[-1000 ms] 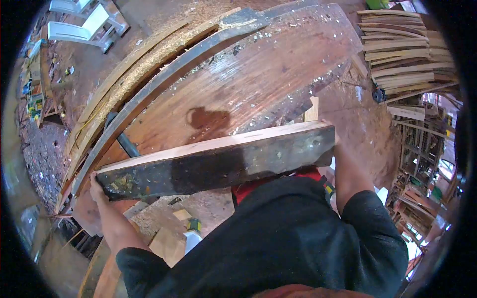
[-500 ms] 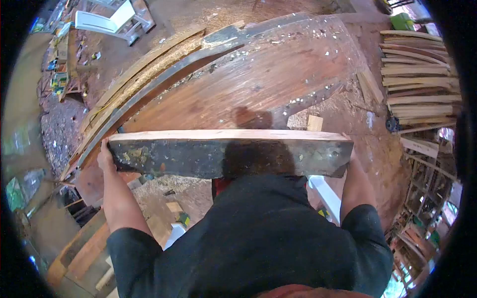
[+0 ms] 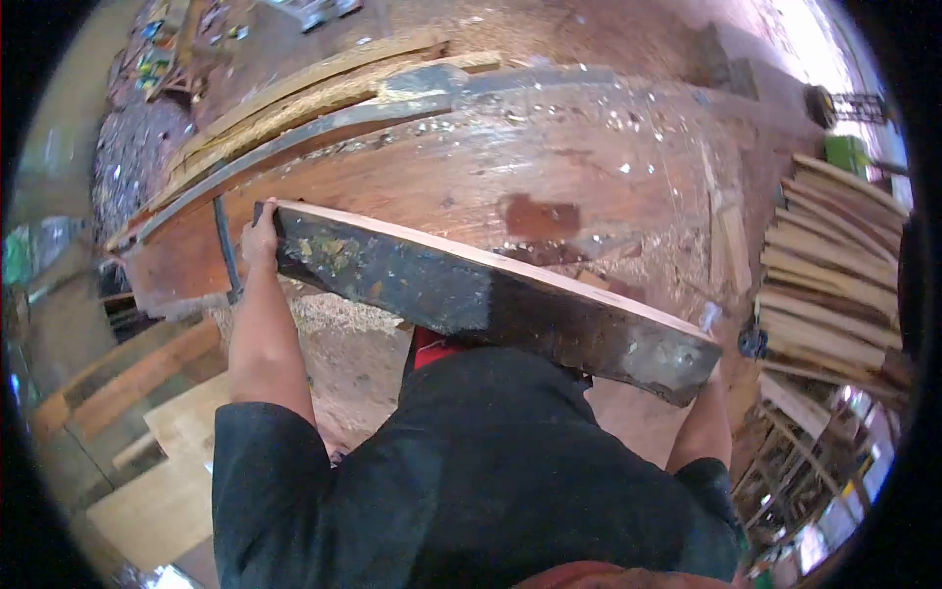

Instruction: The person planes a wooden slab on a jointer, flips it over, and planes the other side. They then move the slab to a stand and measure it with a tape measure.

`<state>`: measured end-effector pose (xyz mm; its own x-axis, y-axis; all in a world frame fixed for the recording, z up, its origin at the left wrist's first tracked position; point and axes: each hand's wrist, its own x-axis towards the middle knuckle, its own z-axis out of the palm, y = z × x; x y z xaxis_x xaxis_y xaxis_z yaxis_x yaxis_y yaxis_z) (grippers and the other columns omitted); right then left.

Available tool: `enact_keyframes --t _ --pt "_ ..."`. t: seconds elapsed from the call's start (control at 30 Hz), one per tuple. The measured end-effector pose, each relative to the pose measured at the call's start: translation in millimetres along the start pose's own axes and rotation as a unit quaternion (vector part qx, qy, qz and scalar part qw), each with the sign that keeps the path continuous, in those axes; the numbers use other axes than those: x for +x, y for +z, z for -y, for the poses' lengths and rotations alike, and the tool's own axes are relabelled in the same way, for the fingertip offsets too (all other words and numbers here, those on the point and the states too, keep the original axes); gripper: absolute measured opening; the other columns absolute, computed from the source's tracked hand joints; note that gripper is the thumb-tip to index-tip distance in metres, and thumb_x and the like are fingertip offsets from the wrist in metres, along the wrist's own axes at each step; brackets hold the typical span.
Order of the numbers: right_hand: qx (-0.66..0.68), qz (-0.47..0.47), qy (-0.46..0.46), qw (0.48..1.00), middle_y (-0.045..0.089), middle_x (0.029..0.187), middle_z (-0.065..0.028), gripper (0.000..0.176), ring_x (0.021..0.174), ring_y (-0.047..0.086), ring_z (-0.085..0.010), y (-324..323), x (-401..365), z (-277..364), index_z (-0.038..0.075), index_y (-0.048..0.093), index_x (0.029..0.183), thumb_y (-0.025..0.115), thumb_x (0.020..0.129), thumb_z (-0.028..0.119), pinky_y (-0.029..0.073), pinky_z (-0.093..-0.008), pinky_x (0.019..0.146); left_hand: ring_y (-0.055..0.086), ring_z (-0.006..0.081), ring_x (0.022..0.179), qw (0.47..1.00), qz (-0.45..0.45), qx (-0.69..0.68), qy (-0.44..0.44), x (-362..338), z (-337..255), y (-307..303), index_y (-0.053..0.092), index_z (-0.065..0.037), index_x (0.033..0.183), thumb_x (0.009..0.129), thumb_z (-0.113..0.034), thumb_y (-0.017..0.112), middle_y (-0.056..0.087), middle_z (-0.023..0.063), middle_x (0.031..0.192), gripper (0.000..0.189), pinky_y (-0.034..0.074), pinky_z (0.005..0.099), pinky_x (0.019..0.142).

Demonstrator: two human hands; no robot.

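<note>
A thick wooden plank (image 3: 412, 280), dark and stained on its broad face with a pale bare upper edge, lies across the front of my body. It tilts, its left end farther from me and its right end nearer. My left hand (image 3: 260, 240) is closed around the left end, fingers over the edge. At the opposite end my right hand (image 3: 715, 371) grips the plank, with most of its fingers hidden behind the wood. Beyond the plank lies a broad reddish-brown wooden surface (image 3: 392, 187) sprinkled with chips.
Long curved strips of wood (image 3: 324, 88) run along the far left side of that surface. Several curved pieces (image 3: 824, 265) are stacked at the right, near a green object (image 3: 851, 155). Boards (image 3: 147, 378) lie at the lower left, and sawdust covers the ground.
The plank has swung from level to slanted, its left end moving away and its right end coming nearer. Both hands keep hold. My view has turned, and the white chair has nearly left it.
</note>
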<state>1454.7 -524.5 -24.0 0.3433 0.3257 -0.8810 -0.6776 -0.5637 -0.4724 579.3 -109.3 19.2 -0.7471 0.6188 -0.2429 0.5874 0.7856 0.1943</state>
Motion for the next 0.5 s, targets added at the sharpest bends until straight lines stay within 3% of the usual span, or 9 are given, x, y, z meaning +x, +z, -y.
enact_keyframes --t 0.03,0.13,0.17,0.2,0.27,0.33,0.5 --pt "-0.001 0.007 -0.006 1.0 0.074 0.12 -0.0139 0.074 0.107 0.069 -0.0297 5 4 9 0.003 0.069 0.128 0.05 0.102 0.069 0.054 -0.0442 0.101 0.058 0.0369 0.134 1.0 0.008 -0.013 0.021 2 7 -3 0.067 0.0 0.136 0.075 -0.08 0.069 0.064 0.0251 0.141 0.101 0.042 0.0445 0.113" --pt "-0.007 0.032 -0.04 0.999 0.074 0.12 -0.014 0.074 0.108 0.069 -0.0299 28 17 40 0.003 0.069 0.128 0.05 0.102 0.069 0.053 -0.0442 0.101 0.049 0.0419 0.142 0.97 -0.21 -0.074 0.095 -39 27 15 0.058 0.0 0.144 0.079 -0.081 0.07 0.053 0.0248 0.152 0.105 0.039 0.0478 0.117" --pt "-0.01 0.04 -0.053 0.998 0.074 0.12 -0.014 0.074 0.108 0.069 -0.03 38 22 50 0.003 0.069 0.128 0.049 0.102 0.069 0.053 -0.0442 0.101 0.039 0.0454 0.147 0.98 -0.175 -0.036 0.091 -66 25 9 0.049 -0.002 0.152 0.081 -0.077 0.072 0.041 0.0233 0.16 0.106 0.035 0.0513 0.12" --pt "-0.014 0.052 -0.068 0.996 0.074 0.12 -0.0141 0.074 0.108 0.068 -0.0301 49 26 63 0.003 0.069 0.128 0.049 0.102 0.069 0.053 -0.0442 0.101 0.035 0.0448 0.15 0.989 -0.121 -0.02 0.08 -105 9 0 0.047 -0.007 0.155 0.084 -0.075 0.071 0.038 0.0222 0.163 0.101 0.031 0.0562 0.122" --pt "-0.033 0.074 -0.098 0.992 0.074 0.12 -0.0141 0.075 0.108 0.068 -0.0302 75 33 86 0.002 0.069 0.128 0.049 0.102 0.069 0.053 -0.0442 0.102 0.02 0.0466 0.157 0.985 -0.162 0.013 0.064 -128 8 42 0.045 -0.017 0.158 0.084 -0.074 0.072 0.033 0.0171 0.168 0.097 0.025 0.0652 0.124" --pt "-0.052 0.096 -0.131 0.985 0.074 0.12 -0.0142 0.075 0.108 0.068 -0.0303 111 35 113 0.002 0.069 0.128 0.049 0.102 0.07 0.053 -0.0442 0.102 0.016 0.0478 0.158 0.983 -0.166 -0.066 0.026 -128 -8 39 0.044 -0.018 0.159 0.083 -0.072 0.075 0.032 0.0153 0.17 0.099 0.025 0.0662 0.123" --pt "-0.129 0.102 -0.146 0.975 0.073 0.123 -0.0162 0.083 0.113 0.066 -0.033 226 44 170 -0.002 0.067 0.133 0.047 0.101 0.072 0.05 -0.0451 0.104 0.011 0.045 0.16 0.979 -0.171 -0.11 -0.023 -76 -16 29 0.043 -0.019 0.16 0.082 -0.066 0.079 0.029 0.0133 0.17 0.097 0.027 0.0676 0.123"
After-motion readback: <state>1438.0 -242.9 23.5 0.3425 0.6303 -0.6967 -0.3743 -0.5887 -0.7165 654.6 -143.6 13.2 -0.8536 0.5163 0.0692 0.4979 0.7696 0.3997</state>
